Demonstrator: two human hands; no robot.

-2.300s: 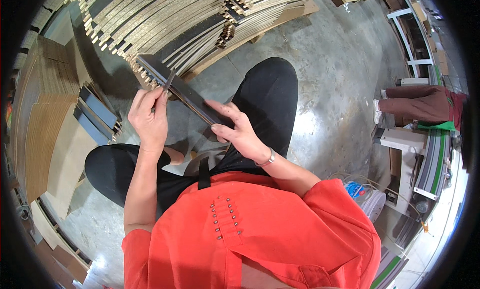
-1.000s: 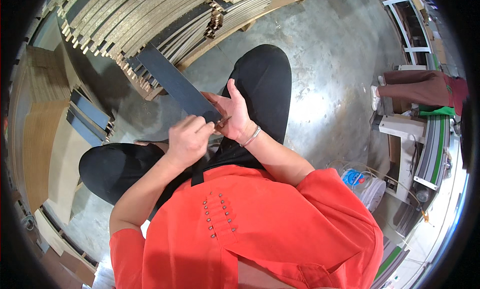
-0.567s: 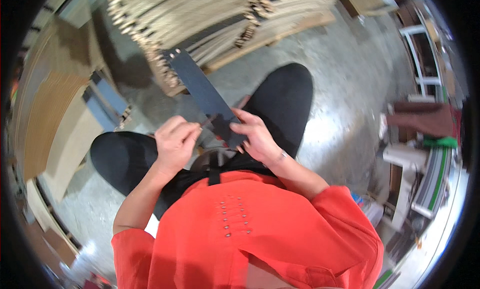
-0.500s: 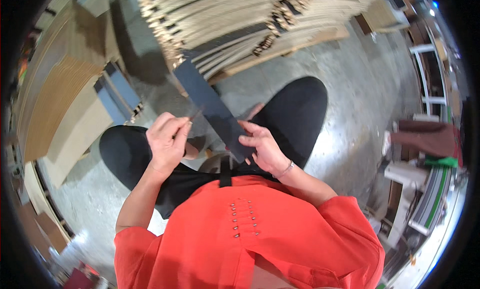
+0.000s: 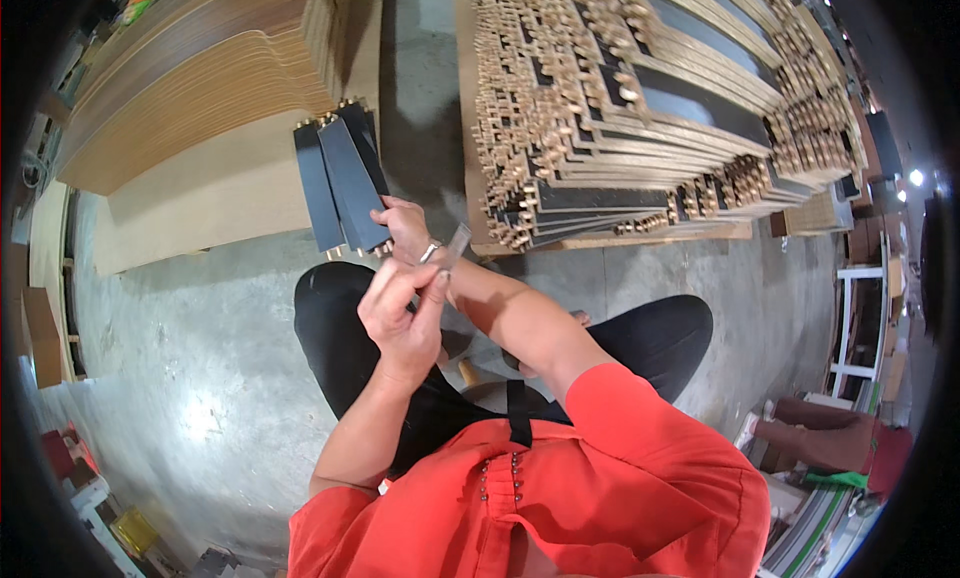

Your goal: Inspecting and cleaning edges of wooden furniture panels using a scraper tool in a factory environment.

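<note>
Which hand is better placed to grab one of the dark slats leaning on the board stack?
Right, probably. The right hand is stretched out with its fingers at the lower end of the dark slats. The left hand is held nearer the body, short of them.

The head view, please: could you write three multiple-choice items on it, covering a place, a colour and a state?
1. Where is the right hand?
A. At the dark panels' lower end
B. On the floor
C. On a knee

2. What colour is the person's top?
A. Green
B. Red-orange
C. White

3. How are the dark panels placed?
A. Flat on the floor
B. Hung overhead
C. On end against the pale boards

Answers: 1 A, its fingers meet the panels; 2 B, the top is plainly red-orange; 3 C, they stand upright at the pale boards.
</note>
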